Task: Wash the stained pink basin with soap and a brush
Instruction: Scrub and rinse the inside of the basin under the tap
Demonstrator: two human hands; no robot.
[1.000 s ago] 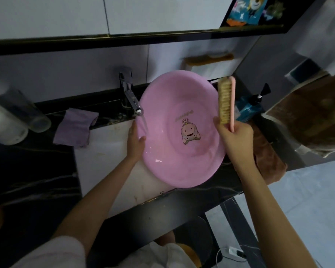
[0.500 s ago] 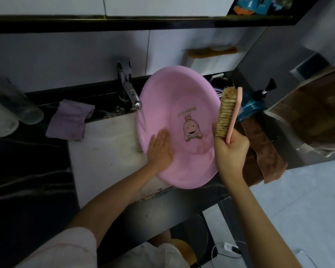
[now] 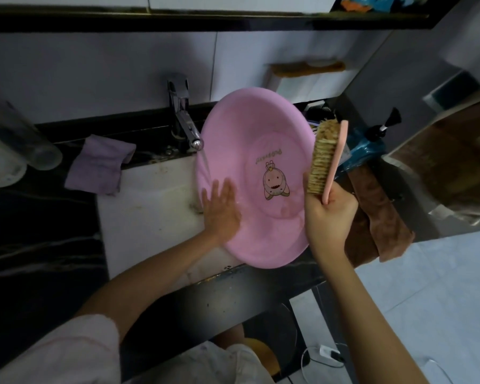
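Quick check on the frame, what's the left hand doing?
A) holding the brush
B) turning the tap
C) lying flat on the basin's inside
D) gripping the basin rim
C: the left hand lies with straight, spread fingers on the inside of the pink basin, while the right hand grips the brush.

Pink basin [image 3: 241, 151] with cartoon print, pink-backed tan-bristled brush [image 3: 326, 159], lilac cloth [image 3: 100, 164], brown towel [image 3: 377, 214]

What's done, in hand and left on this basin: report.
Done: pink basin tilted in the sink under the running tap. In hand: left hand lies flat on its inside; right hand grips the brush, off the basin. Left: probably scrubbing; no suds show.
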